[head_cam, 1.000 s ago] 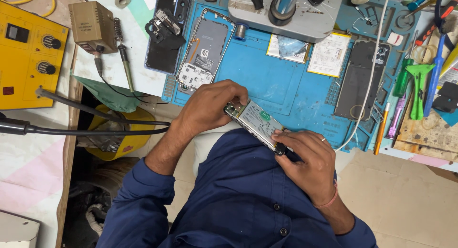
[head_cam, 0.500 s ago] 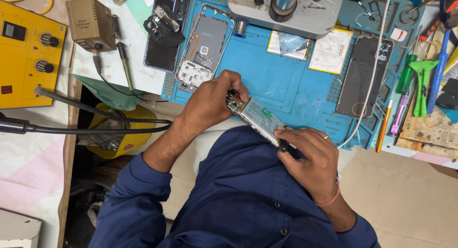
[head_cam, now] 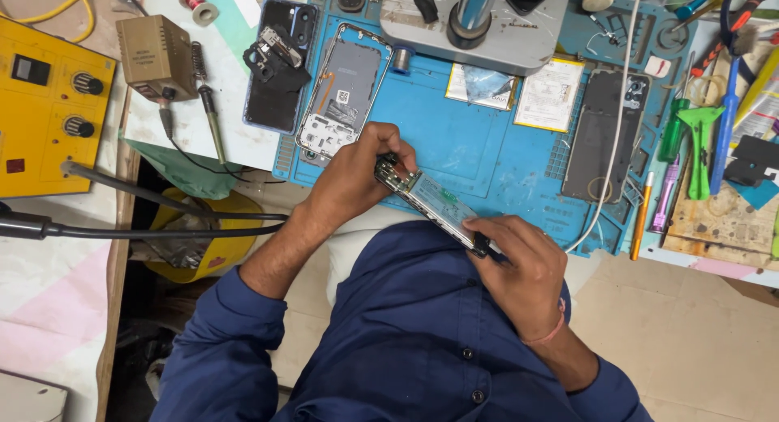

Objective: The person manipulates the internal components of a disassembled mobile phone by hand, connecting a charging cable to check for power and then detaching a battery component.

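An opened phone body (head_cam: 430, 201), with its circuit board and a pale green-tinted battery showing, is held slantwise in front of my chest, over the near edge of the blue work mat (head_cam: 454, 146). My left hand (head_cam: 357, 174) grips its upper end, fingers curled over the board. At its lower end my right hand (head_cam: 523, 264) pinches the frame. A red thread band circles my right wrist.
On the mat lie a grey phone back frame (head_cam: 341, 97), a dark phone panel (head_cam: 600, 134) and a microscope base (head_cam: 487, 24). A black phone (head_cam: 276, 65), brown box (head_cam: 154, 57) and yellow power unit (head_cam: 49, 114) sit left. Screwdrivers and green tools (head_cam: 698, 138) lie right.
Both hands with the phone body have shifted slightly up and away from me, toward the mat. My left fingers have curled further over the phone's upper end.
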